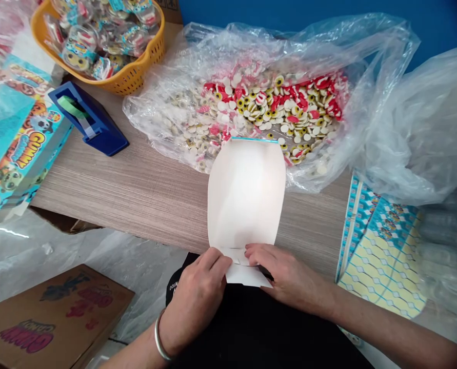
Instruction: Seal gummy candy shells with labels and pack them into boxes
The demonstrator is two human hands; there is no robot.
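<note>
A wood-grain worktop (116, 189) is seen against a blue wall (290, 20), and a clear plastic bag (166, 107) of gummy sweets (274, 107) is laid on it at upper centre. A white paper sheet (245, 195) is held at lower centre, over the worktop edge. Its folded lower end is pinched by the pressed-together fingers of the left hand (195, 292) and right hand (290, 271).
</note>
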